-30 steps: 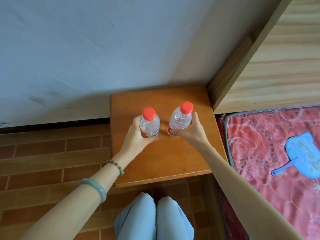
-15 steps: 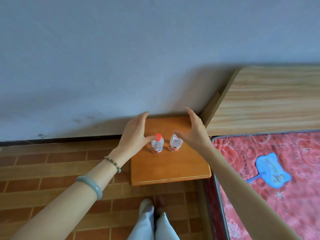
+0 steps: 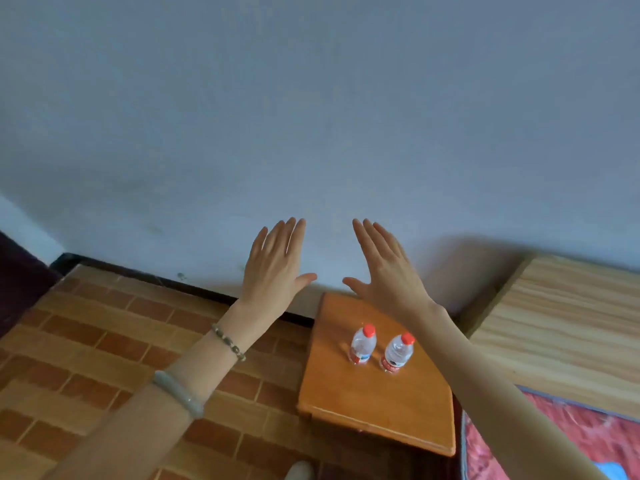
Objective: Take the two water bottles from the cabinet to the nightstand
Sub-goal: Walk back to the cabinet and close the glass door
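Observation:
Two small clear water bottles with red caps stand upright side by side on the orange wooden nightstand (image 3: 367, 407): the left bottle (image 3: 363, 344) and the right bottle (image 3: 397, 353). My left hand (image 3: 275, 268) is raised above and to the left of them, palm away, fingers spread, holding nothing. My right hand (image 3: 388, 271) is raised above the nightstand's far edge, also spread and empty. Neither hand touches a bottle.
A pale wall (image 3: 311, 133) rises behind the nightstand. A light wooden headboard (image 3: 561, 327) and a red patterned mattress (image 3: 554, 441) lie to the right. Brown brick-pattern floor (image 3: 104, 341) spreads to the left. A dark object (image 3: 17, 285) sits at the far left.
Both hands let go of the bottles and lifted up and away with fingers spread. The view pulled back and up, so the nightstand now sits lower right.

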Action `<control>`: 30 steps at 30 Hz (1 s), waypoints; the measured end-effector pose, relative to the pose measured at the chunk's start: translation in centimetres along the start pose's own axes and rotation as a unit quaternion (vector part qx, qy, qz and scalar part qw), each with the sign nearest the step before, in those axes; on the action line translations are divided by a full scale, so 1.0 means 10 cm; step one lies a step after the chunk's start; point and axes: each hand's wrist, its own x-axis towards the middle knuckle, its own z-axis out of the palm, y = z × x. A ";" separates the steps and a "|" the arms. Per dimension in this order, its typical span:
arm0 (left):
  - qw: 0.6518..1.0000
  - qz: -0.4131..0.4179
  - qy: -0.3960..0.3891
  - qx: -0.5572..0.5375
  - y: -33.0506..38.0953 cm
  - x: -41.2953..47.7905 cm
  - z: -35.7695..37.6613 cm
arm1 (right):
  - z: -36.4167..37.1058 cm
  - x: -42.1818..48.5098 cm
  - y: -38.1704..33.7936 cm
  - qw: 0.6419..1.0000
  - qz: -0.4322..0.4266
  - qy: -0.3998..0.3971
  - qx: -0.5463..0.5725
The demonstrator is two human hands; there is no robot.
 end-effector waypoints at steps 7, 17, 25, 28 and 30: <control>0.980 -0.169 -0.028 0.097 -0.45 -0.94 -0.54 | 0.14 0.17 -0.88 0.984 -0.174 -0.037 0.008; 0.898 -0.406 -0.030 0.168 -0.71 -2.52 -1.35 | 0.31 -0.09 -2.53 0.902 -0.419 -0.075 0.066; 0.790 -0.567 -0.032 0.233 -0.88 -3.74 -1.95 | 0.64 -0.56 -4.02 0.803 -0.577 -0.086 0.122; 0.752 -0.607 -0.027 0.256 -1.04 -4.17 -2.15 | 0.75 -0.72 -4.57 0.773 -0.613 -0.110 0.118; 0.726 -0.632 -0.032 0.267 -1.20 -4.47 -2.28 | 0.83 -0.82 -4.97 0.756 -0.634 -0.110 0.115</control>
